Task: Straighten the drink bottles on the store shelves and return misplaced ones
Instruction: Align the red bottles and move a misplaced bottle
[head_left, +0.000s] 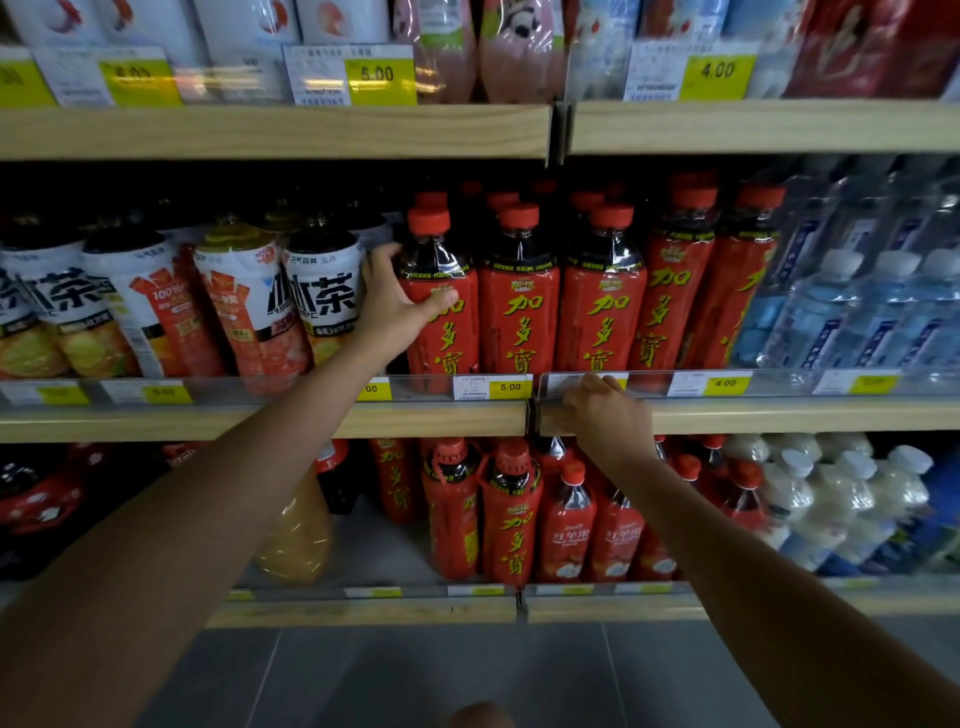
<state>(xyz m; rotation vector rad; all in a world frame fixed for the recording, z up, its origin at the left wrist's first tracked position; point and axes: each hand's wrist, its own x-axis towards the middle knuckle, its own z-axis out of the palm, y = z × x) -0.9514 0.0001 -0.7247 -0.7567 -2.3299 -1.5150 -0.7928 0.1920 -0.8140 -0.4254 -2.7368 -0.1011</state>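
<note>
left hand (396, 304) outstretched, fingers wrapped round red bottle (441, 345) | right hand (609, 415) lower, fingers curled on price rail (789, 385)

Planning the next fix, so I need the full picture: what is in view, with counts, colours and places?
Red tea bottles: five in front, more behind; red; middle shelf, centre.
Iced tea bottles: four in front; white labels; middle shelf, left.
Water bottles: several; clear; middle shelf, right.
Lower red bottles: several; red; bottom shelf, centre.
Juice bottle: one; yellow-orange; bottom shelf, left of centre.
Milky bottles: several; white; bottom shelf, right.
Pink bottles: two; pink; top shelf, centre.
Price tags: many; yellow and white; shelf rails.
Shelves: three; pale wood.
Left hand: grips the leftmost red tea bottle.
Right hand: on the middle shelf's price rail; grip blurred.
</note>
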